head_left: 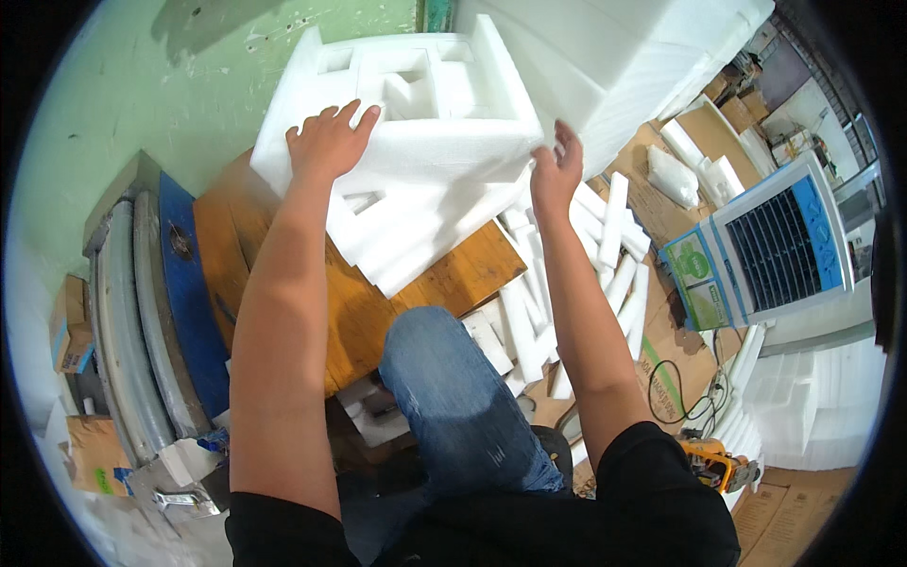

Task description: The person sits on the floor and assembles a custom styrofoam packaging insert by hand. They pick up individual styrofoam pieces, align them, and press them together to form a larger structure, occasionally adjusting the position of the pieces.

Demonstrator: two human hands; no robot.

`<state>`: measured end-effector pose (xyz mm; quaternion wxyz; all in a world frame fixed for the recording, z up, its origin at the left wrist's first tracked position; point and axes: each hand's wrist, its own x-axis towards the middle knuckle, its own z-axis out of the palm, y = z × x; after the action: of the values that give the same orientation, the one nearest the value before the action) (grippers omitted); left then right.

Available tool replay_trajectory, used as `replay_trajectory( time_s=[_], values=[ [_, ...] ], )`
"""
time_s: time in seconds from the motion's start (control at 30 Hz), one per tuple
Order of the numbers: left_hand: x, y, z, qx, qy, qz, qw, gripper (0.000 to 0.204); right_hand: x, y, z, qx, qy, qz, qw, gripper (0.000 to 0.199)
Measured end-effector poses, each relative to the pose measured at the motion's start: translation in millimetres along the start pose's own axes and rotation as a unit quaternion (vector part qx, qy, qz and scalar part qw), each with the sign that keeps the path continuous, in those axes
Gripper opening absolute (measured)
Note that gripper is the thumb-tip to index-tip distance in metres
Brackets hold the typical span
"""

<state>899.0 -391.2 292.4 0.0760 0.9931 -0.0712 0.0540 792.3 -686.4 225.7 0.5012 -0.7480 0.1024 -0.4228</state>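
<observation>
A large white foam packing insert (444,123) with cut-out recesses rests tilted on a stack of similar foam sheets (416,231) on a wooden bench (453,279). My left hand (328,140) lies flat on the insert's left front edge, fingers spread. On the insert's right front corner sits my right hand (557,170), its fingers curled against the foam edge. My knee in blue jeans (453,387) is raised against the bench front.
A tall block of white foam (624,57) stands behind at right. Loose foam strips (605,274) lie on flattened cardboard on the floor. A white and blue air cooler (775,246) stands at right. Grey rolled material and a blue board (179,302) lean at left.
</observation>
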Motion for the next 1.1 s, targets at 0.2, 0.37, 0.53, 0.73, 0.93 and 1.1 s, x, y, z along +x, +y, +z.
replay_trajectory(
  time_s=[0.2, 0.37, 0.53, 0.73, 0.93, 1.1],
  values=[
    [-14, -10, -20, 0.005, -0.086, 0.001, 0.996, 0.067, -41, 35, 5, 0.123, -0.168, 0.098, 0.973, 0.091],
    [-46, -37, -40, -0.033, -0.077, 0.003, 0.997, 0.071, -26, 14, 21, 0.162, -0.242, 0.134, 0.947, 0.09],
    [-49, -34, -31, -0.013, -0.069, 0.024, 0.997, 0.065, -34, 10, 38, 0.061, -0.251, 0.11, 0.96, 0.085],
    [-19, 73, -13, -0.02, -0.066, 0.112, 0.991, 0.057, -42, -9, 39, 0.083, -0.196, 0.024, 0.977, 0.091],
    [-19, 113, 4, -0.022, -0.046, 0.116, 0.992, 0.058, -39, -1, 36, -0.003, -0.243, 0.01, 0.97, 0.095],
    [-22, 109, 16, -0.01, 0.023, 0.143, 0.989, 0.056, -37, -1, 40, -0.029, -0.237, -0.007, 0.971, 0.094]
  ],
)
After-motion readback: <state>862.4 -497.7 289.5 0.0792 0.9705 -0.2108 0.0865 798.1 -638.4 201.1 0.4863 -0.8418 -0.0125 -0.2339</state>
